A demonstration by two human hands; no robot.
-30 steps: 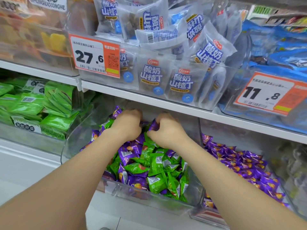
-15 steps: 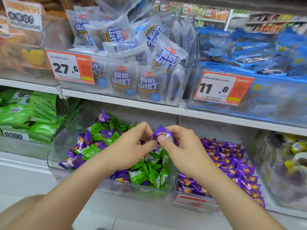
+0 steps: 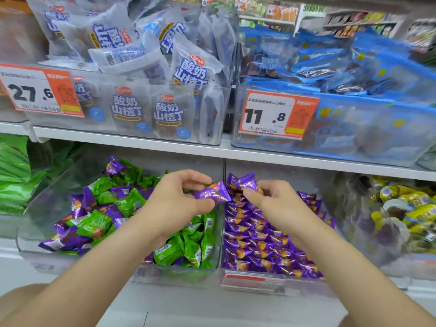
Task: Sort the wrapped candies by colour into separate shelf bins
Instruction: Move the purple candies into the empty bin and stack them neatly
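Observation:
A clear bin (image 3: 179, 274) on the lower shelf holds mixed green candies (image 3: 128, 204) and purple candies (image 3: 63, 239). To its right stands a clear bin (image 3: 257, 283) filled with purple candies (image 3: 259, 246) only. My left hand (image 3: 174, 204) pinches a purple candy (image 3: 212, 193) above the divide between the two bins. My right hand (image 3: 271, 204) is over the purple bin and pinches another purple candy (image 3: 244, 181) at its fingertips.
The shelf above carries a bin of grey-blue packets (image 3: 146, 109) and a bin of blue packets (image 3: 342, 109), each with an orange price tag. Green packets (image 3: 14, 175) lie at the far left, yellow wrapped sweets (image 3: 405, 213) at the far right.
Both hands have risen out of the mixed bin and shifted right. Each now holds a purple candy; the right hand has moved over the purple bin.

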